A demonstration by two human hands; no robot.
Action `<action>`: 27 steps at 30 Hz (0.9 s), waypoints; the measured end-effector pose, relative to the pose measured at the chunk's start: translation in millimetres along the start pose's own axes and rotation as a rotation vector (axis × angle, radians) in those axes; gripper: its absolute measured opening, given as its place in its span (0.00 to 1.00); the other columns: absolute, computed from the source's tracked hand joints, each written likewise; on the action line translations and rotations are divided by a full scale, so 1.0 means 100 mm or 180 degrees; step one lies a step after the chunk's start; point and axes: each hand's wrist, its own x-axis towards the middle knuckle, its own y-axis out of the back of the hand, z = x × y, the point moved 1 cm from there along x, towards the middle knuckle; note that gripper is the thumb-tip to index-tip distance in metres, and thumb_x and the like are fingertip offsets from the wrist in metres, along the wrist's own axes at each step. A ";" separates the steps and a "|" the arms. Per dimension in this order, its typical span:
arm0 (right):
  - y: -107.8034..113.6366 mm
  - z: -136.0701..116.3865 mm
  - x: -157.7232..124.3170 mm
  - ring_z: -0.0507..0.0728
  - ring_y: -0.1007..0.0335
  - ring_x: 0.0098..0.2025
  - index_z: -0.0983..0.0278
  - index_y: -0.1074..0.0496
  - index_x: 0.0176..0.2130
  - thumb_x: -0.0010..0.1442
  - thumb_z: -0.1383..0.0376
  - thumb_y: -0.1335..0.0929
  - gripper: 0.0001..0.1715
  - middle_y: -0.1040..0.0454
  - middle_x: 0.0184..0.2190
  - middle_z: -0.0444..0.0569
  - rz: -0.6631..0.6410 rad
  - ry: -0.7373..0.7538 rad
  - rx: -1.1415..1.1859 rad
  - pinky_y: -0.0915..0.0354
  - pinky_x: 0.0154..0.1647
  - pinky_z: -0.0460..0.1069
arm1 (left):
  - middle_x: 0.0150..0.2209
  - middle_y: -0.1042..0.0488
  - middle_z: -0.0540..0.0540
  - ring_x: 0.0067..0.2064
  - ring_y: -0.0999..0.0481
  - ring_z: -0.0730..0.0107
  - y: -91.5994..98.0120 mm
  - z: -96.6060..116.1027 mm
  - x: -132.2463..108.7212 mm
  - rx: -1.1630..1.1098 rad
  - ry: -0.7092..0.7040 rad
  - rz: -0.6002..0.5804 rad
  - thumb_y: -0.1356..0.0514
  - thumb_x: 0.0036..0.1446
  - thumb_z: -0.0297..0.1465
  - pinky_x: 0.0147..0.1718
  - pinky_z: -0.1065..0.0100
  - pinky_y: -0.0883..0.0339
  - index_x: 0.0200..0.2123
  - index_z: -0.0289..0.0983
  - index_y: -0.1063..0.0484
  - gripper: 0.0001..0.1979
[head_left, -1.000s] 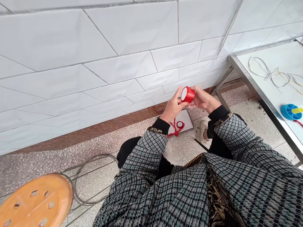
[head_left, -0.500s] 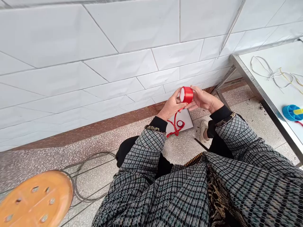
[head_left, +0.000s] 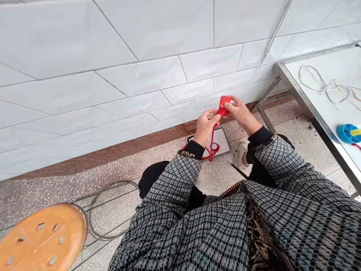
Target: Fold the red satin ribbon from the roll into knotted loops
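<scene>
My right hand [head_left: 238, 111] is closed on a roll of shiny red ribbon [head_left: 225, 102], with the thumb pressed on its near side. My left hand [head_left: 207, 125] pinches the red ribbon just below and left of the roll. From the left fingers a narrow red strand [head_left: 211, 141] hangs down in front of a white-topped flat panel [head_left: 223, 142] low by the floor. A small round piece with a pale face and a red loop around it [head_left: 215, 146] shows over the panel. The fingers partly cover the roll.
An orange round stool seat [head_left: 42, 237] on a wire frame is at lower left. At right stands a metal-edged table [head_left: 318, 101] with loose pale cords [head_left: 321, 86] and a blue round plastic piece [head_left: 348, 134]. A white tiled wall [head_left: 158, 90] rises ahead.
The roll has turned and risen slightly in my hands. My right hand, spread beside it before, has closed around it. My left hand has slid off its side down onto the ribbon.
</scene>
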 end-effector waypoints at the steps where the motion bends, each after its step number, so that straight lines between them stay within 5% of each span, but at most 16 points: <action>1: 0.00 0.00 0.01 0.50 0.23 0.31 0.60 0.31 0.53 0.66 0.59 0.25 0.20 0.24 0.35 0.41 0.0100 -0.0058 -0.0004 0.24 0.29 0.42 | 0.26 0.23 0.52 0.28 0.28 0.75 -0.01 -0.01 0.00 0.0032 -0.0047 0.0078 0.25 0.51 0.32 0.32 0.69 0.33 0.36 0.37 0.23 0.12; 11: 0.02 0.06 0.08 0.49 0.25 0.29 0.62 0.32 0.55 0.67 0.61 0.27 0.20 0.26 0.39 0.45 0.0427 -0.0383 -0.0281 0.24 0.25 0.43 | 0.29 0.25 0.53 0.31 0.28 0.76 -0.07 0.02 -0.06 -0.0182 -0.0306 0.0114 0.23 0.49 0.32 0.37 0.71 0.33 0.28 0.38 0.28 0.15; 18: 0.05 0.08 0.14 0.52 0.23 0.35 0.59 0.33 0.58 0.67 0.58 0.28 0.24 0.23 0.45 0.48 0.0597 -0.0466 -0.0433 0.24 0.28 0.44 | 0.23 0.31 0.56 0.24 0.40 0.80 -0.10 -0.02 -0.06 -0.0322 0.0080 -0.0065 0.24 0.54 0.33 0.25 0.73 0.47 0.33 0.38 0.24 0.12; 27: 0.04 -0.03 0.05 0.52 0.24 0.32 0.59 0.30 0.47 0.72 0.58 0.32 0.08 0.24 0.34 0.42 0.0550 -0.0611 0.0066 0.26 0.32 0.45 | 0.31 0.19 0.50 0.35 0.25 0.71 -0.08 -0.06 -0.06 -0.0066 0.0020 -0.0117 0.20 0.40 0.41 0.40 0.67 0.30 0.30 0.37 0.23 0.20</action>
